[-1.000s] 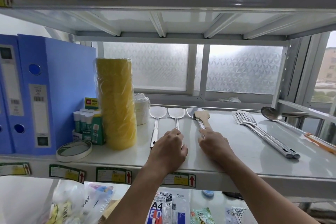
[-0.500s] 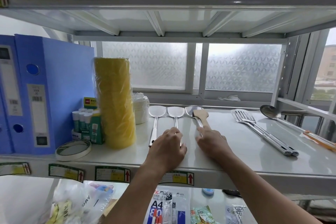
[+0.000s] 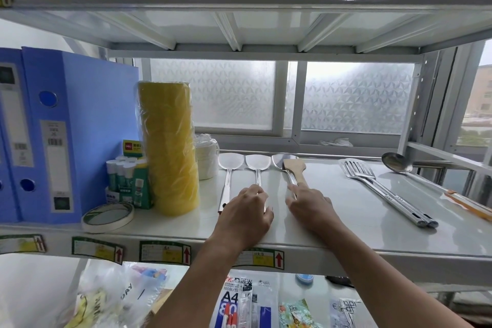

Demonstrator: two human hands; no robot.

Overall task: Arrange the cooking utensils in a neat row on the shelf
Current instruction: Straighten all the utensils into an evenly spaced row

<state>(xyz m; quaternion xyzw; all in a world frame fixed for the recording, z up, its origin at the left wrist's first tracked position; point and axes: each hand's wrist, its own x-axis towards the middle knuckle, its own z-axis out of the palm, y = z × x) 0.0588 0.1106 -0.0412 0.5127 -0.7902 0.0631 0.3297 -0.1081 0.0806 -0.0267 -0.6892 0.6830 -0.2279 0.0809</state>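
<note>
Glossy steel spatulas (image 3: pixel 230 162), matt wooden spatula (image 3: pixel 294 167), smooth glossy shelf (image 3: pixel 346 210).
</note>
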